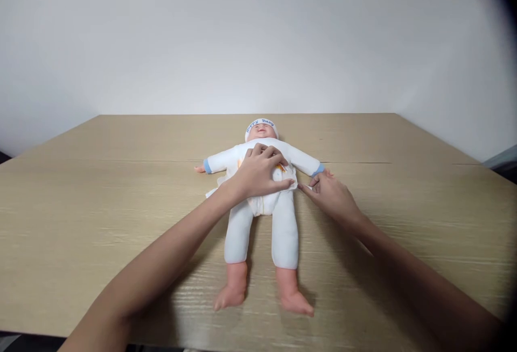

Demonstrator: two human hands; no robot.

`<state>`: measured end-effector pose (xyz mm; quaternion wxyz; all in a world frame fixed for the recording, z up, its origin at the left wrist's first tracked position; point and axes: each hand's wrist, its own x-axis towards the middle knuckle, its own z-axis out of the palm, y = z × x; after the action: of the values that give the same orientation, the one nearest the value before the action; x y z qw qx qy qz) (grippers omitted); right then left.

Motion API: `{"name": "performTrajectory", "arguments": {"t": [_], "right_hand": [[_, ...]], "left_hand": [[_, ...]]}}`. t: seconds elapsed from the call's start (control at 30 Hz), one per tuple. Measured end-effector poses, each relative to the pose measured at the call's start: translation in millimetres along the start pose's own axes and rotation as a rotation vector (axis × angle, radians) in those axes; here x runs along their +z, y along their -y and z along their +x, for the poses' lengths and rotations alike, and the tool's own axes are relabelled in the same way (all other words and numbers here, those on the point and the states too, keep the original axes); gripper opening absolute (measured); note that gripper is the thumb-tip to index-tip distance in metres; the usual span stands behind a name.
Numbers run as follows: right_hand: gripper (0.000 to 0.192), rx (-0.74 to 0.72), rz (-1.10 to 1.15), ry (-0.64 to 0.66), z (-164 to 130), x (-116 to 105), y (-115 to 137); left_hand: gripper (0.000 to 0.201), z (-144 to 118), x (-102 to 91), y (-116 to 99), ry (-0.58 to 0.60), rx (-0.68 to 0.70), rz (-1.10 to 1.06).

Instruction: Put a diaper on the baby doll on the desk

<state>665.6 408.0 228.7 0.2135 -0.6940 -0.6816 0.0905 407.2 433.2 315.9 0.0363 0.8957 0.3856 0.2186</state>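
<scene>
- Pale wooden table with fine grain fills the view, before a plain white wall
- left hand lies flat, fingers spread, on the doll's belly, it seems to keep it from sliding
- right hand pinches a white cloth edge at the doll's side
- baby doll lies face up at the table middle: soft white suit, white cap, smooth plastic feet

Doll supine on table, ctr.

White-clad doll supine on table
</scene>
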Motion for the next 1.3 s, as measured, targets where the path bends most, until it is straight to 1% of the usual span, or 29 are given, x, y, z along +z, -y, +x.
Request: {"name": "performTrajectory", "arguments": {"t": [0.1, 0.17, 0.23, 0.33, 0.4, 0.47, 0.53, 0.6, 0.67, 0.7, 0.77, 0.83, 0.87, 0.9, 0.93, 0.97, 1.03, 1.07, 1.1, 1.2, 1.27, 1.3], "right_hand": [[0.041, 0.031, 0.057, 0.068, 2.9, -1.2, -1.6], [0.046, 0.02, 0.108, 0.122, 5.4, -6.0, -3.2], [0.052, -0.007, 0.179, 0.184, 8.6, -16.2, -3.9], [0.056, -0.041, 0.307, 0.25, 16.7, -38.6, 1.9], [0.056, -0.064, 0.44, 0.295, 25.6, -51.3, 14.2], [0.054, -0.104, 0.544, 0.329, 36.6, -56.8, 33.3], [0.049, -0.143, 0.547, 0.332, 47.3, -54.1, 55.7], [0.044, -0.159, 0.512, 0.32, 53.8, -45.5, 75.7], [0.04, -0.142, 0.494, 0.285, 52.2, -35.1, 88.9], [0.038, -0.133, 0.499, 0.247, 47.6, -30.2, 92.3], [0.034, -0.164, 0.538, 0.087, 31.7, -22.1, 93.0], [0.029, -0.302, 0.573, -0.102, 10.6, -16.1, 87.5], [0.028, -0.395, 0.578, -0.162, 0.0, -13.6, 83.4], [0.031, -0.486, 0.571, -0.183, -9.6, -11.4, 78.9], [0.037, -0.561, 0.551, -0.163, -17.6, -9.4, 74.3], [0.045, -0.617, 0.522, -0.123, -23.8, -7.7, 70.1], [0.055, -0.671, 0.45, -0.07, -30.8, -5.4, 63.8], [0.056, -0.68, 0.408, -0.068, -32.2, -5.2, 62.4], [0.056, -0.68, 0.369, -0.086, -32.6, -5.8, 62.5], [0.046, -0.651, 0.3, -0.207, -30.8, -12.5, 74.1], [0.037, -0.635, 0.3, -0.302, -27.6, -18.8, 91.5], [0.031, -0.636, 0.314, -0.329, -25.1, -21.6, 102.5]], "left_hand": [[0.058, -0.2, -1.5, -4.2, 0.01, -0.011, 0.047], [0.061, -0.3, -2.3, -6.5, 0.019, -0.015, 0.068], [0.065, -0.6, -2.0, -7.0, 0.024, -0.015, 0.076], [0.068, -1.1, 0.3, -5.0, 0.016, -0.008, 0.063], [0.07, -1.3, 1.4, -3.4, 0.006, -0.01, 0.044], [0.075, -1.4, 1.2, -2.8, 0.002, -0.022, 0.026], [0.079, -1.6, 0.3, -3.3, 0.007, -0.04, 0.012], [0.08, -1.5, -0.5, -4.2, 0.016, -0.065, -0.009], [0.083, -1.1, -0.9, -4.0, 0.019, -0.083, -0.053], [0.087, -0.6, -1.2, -2.9, 0.02, -0.088, -0.085], [0.097, 0.6, -3.3, 1.8, 0.031, -0.091, -0.166], [0.102, 0.9, -8.0, 10.0, 0.067, -0.076, -0.272], [0.103, -0.1, -11.0, 15.0, 0.091, -0.055, -0.348], [0.103, -2.4, -14.1, 20.3, 0.111, -0.024, -0.437], [0.1, -6.4, -16.7, 25.7, 0.115, 0.009, -0.53], [0.093, -12.4, -18.5, 31.0, 0.096, 0.032, -0.616], [0.068, -30.9, -18.7, 41.5, -0.005, 0.022, -0.717], [0.055, -42.9, -17.1, 47.0, -0.063, -0.014, -0.712], [0.048, -55.9, -14.7, 52.7, -0.111, -0.059, -0.676], [0.045, -93.7, -6.1, 70.7, -0.184, -0.168, -0.468], [0.042, -111.1, -2.7, 80.6, -0.208, -0.228, -0.302], [0.039, -116.6, -2.1, 83.9, -0.209, -0.264, -0.217]]}}
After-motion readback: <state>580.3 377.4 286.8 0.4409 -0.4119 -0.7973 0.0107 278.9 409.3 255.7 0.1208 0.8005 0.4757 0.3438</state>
